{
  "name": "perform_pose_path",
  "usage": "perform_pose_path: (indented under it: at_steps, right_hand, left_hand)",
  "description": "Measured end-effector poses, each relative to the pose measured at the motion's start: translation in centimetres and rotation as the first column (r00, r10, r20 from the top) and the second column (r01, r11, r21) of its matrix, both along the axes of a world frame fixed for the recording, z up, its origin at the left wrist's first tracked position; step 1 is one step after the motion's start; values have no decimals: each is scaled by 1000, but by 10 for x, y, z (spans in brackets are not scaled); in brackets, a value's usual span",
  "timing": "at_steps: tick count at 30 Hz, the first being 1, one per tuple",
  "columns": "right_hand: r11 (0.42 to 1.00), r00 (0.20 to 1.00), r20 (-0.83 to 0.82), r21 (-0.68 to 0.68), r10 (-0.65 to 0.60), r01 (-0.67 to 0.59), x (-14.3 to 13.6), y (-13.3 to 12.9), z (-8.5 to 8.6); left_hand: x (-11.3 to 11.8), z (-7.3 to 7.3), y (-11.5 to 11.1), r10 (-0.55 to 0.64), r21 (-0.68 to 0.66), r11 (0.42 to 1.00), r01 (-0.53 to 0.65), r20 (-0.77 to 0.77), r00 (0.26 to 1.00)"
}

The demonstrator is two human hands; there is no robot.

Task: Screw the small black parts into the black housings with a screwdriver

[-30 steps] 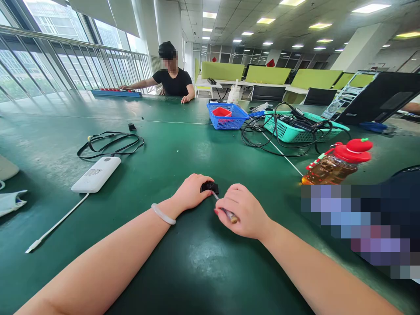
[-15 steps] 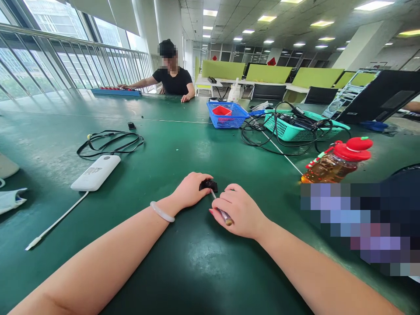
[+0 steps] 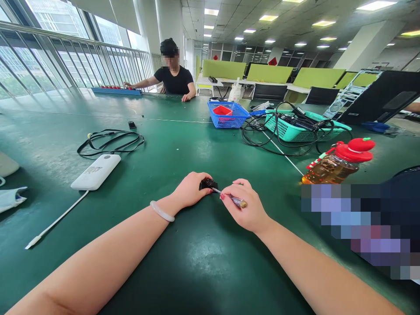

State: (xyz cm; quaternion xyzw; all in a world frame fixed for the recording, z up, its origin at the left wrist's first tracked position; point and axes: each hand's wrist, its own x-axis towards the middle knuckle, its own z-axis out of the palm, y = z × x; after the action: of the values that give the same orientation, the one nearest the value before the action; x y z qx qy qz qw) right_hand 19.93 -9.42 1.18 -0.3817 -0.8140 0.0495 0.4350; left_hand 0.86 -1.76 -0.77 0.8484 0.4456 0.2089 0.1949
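Note:
A small black block-like part [image 3: 209, 183] rests on the green table [image 3: 203, 262], its exact kind too small to make out. The fingers of my left hand [image 3: 190, 189] are closed around its left side. A thin screwdriver [image 3: 236, 200] with a brownish translucent handle sits in the grip of my right hand [image 3: 251, 210]. Its metal shaft slants up and left, and the tip meets the near right side of the black part. My left wrist wears a pale bangle [image 3: 162, 212].
To the left lie a white power bank [image 3: 96, 173] and a looped black cable [image 3: 110, 144]. Blue [image 3: 229, 122] and teal [image 3: 285, 131] baskets with tangled cords stand farther back. A red-capped bottle [image 3: 334, 168] lies on the right. Across the table sits a person [image 3: 175, 81].
My right hand has shifted slightly right and turned, so the screwdriver lies at a flatter slant. The left hand keeps its hold on the black part.

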Motion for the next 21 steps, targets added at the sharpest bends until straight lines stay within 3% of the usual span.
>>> perform_pose_path:
  at_steps: [14,21]
  right_hand:
    - [999,998,-39,22,-45,46,2,2,-5]
    - [997,997,-32,21,-68,69,1,2,-4]
  left_hand:
    - [-1,-1,0,-16,4,1000,16,3,1000]
    - [-1,-5,1,27,82,996,-23,-49,998]
